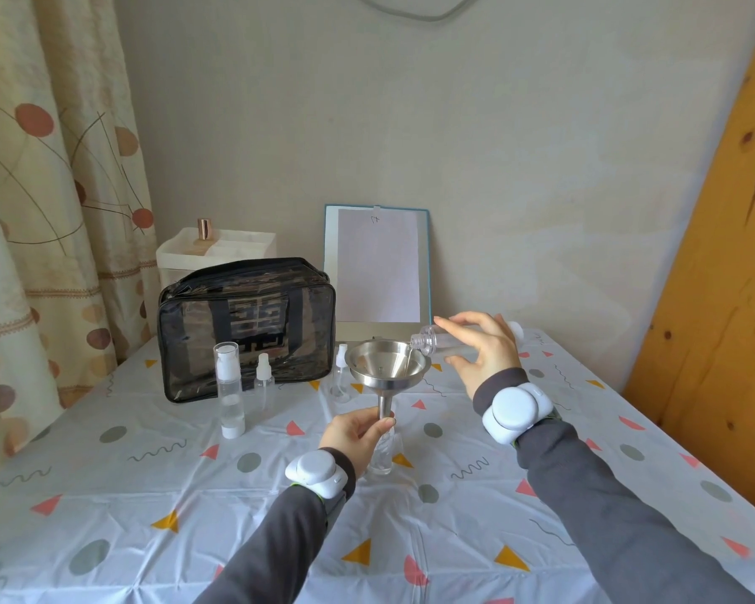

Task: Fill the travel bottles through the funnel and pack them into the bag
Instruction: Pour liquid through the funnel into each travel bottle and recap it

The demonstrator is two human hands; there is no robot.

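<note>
The left hand (pixel 355 434) pinches the funnel (pixel 389 361) stem, steadying it over the small bottle (pixel 381 459); the right hand (pixel 485 357), at two o'clock, grips the tilted source bottle (pixel 432 340) (to pour).

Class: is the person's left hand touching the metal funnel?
Touching: the head view shows the left hand with fingers pinching the metal funnel by its stem.

**Legible marks in the scene**

We read a single handwritten mark near the top of the white sheet (pixel 378 272) clipped to the board (pixel 332 272), either a 7 or a 4. The blocky emblem on the bag (pixel 247 329) is too unclear to read.
</note>
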